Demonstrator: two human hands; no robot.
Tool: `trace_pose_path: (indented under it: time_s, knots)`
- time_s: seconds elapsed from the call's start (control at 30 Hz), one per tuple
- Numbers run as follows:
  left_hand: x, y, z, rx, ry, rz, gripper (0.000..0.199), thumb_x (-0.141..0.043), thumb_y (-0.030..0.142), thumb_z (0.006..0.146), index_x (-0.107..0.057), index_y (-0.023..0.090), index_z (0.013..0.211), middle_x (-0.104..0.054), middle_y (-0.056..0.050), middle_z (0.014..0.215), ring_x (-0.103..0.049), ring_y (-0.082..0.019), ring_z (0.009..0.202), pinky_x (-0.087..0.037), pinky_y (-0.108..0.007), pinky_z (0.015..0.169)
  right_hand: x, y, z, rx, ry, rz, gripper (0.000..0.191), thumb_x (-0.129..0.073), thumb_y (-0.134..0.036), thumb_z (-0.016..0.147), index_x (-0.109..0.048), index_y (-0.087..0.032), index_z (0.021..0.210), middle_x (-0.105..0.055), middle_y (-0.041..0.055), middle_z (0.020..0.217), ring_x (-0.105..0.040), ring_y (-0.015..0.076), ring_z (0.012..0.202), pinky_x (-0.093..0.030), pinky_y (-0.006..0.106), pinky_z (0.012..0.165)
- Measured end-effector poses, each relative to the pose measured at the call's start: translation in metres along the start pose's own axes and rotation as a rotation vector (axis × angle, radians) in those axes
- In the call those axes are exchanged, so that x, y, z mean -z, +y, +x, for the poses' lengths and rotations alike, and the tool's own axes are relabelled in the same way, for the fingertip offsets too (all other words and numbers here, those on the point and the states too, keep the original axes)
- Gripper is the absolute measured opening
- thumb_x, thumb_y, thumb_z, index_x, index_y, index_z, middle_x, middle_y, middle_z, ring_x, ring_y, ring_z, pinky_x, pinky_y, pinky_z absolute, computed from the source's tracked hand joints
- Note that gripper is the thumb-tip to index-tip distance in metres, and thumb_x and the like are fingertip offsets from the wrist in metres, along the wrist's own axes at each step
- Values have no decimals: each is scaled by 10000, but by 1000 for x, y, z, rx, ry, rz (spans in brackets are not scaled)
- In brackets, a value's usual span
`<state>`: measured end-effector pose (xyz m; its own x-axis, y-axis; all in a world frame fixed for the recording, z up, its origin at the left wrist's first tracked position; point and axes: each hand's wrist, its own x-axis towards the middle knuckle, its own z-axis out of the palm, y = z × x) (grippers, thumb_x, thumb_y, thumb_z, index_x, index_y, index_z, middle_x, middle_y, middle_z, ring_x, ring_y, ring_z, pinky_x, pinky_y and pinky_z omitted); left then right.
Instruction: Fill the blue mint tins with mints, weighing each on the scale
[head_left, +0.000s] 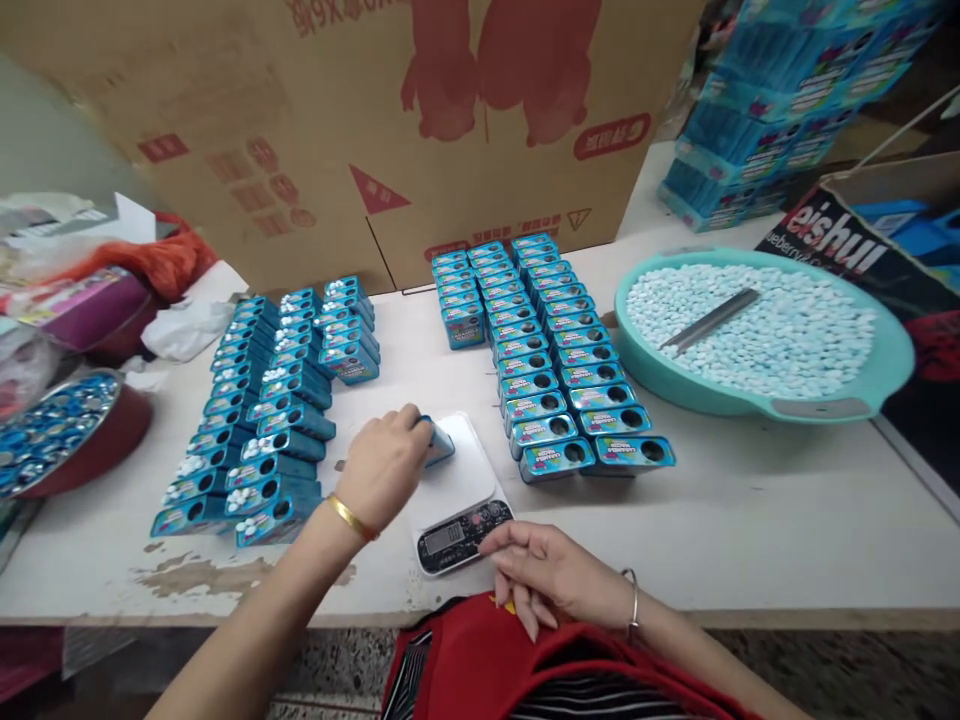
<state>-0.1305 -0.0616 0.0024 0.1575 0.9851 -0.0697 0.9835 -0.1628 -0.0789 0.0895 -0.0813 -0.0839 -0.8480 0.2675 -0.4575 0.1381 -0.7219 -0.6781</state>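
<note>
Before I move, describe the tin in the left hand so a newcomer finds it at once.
On the white table, find the scale between the left rows of tins and the right rows of tins. At that scale, the left hand has one blue tin in its grip. Being held sets it apart: its neighbours stand in those rows, untouched.

The blue tins (pixel 555 460) are bearing the word "CARAMELO", with a second word too small to read surely. On the scale (pixel 459 465), the display (pixel 444 538) is showing zeros. The dark box (pixel 832 240) is carrying "eishui" above "ueberry", both seemingly cut off. The carton (pixel 300 130) is displaying red, upside-down Chinese characters and a warning triangle (pixel 578 219) with an exclamation mark.
</note>
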Motion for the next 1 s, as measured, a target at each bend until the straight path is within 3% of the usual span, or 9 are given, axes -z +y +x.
trace_pose_path:
  time_s: [0.1,0.2,0.37,0.43,0.47,0.53,0.6,0.77,1.0]
  knots:
    - [-6,20,1,-45,-42,-7,146,-536,256,867,-595,167,768,-586,-74,841,-588,-207,753,-437,-331,653,-1,-12,-14,-11,26,-81,461,-580,-574,768,-488,-162,953,-641,2,645,-484,49,356,-181,177,332]
    - [-5,20,-3,-64,26,-39,138,-576,300,849,-587,165,880,-608,-99,981,-594,-238,871,-463,-365,728,15,-40,-43,112,231,-249,450,-573,-573,774,-551,-162,955,-639,13,654,-480,56,392,-251,190,374]
    - [-2,-2,-42,87,392,-292,227,-533,381,880,-531,173,970,-610,-70,989,-584,-194,917,-468,-320,798,104,-115,-111,559,1120,-713,238,-623,-412,772,-635,-176,801,-627,34,662,-519,106,527,-418,261,558]
    - [-12,-8,-66,212,458,-372,215,-525,381,882,-541,175,944,-612,-49,918,-585,-169,856,-466,-293,771,154,-145,-127,523,1494,-905,149,-613,-310,770,-616,-175,706,-609,41,615,-515,121,514,-405,288,569]
    - [-20,-10,-78,270,457,-405,216,-525,386,880,-550,176,922,-612,-42,887,-583,-162,826,-466,-286,757,178,-156,-131,368,1596,-1021,147,-599,-277,775,-615,-173,672,-618,54,607,-520,127,528,-397,303,591]
    - [-39,-10,-100,368,417,-472,227,-515,399,879,-566,178,874,-614,-34,843,-580,-153,783,-466,-280,734,218,-172,-130,8,1534,-1277,220,-620,-312,760,-627,-156,605,-658,112,668,-482,132,538,-368,345,618]
    - [-57,-6,-119,442,360,-535,251,-502,416,879,-574,180,834,-618,-32,810,-578,-151,756,-468,-278,715,244,-176,-120,-173,1387,-1372,341,-670,-448,697,-680,-108,709,-685,196,836,-461,133,546,-361,365,629]
    - [-86,1,-142,544,287,-615,300,-478,451,874,-583,181,797,-629,-33,787,-572,-150,718,-471,-277,682,261,-164,-90,-207,1226,-1351,755,-672,-547,663,-594,-16,1194,-623,276,1095,-529,186,653,-380,364,680]
    - [-86,0,-120,435,379,-638,205,-508,365,889,-582,175,867,-618,-28,841,-570,-138,774,-464,-268,725,256,-154,-84,-159,1377,-1289,352,-632,-163,712,-690,-53,1041,-656,202,909,-522,225,703,-380,384,711]
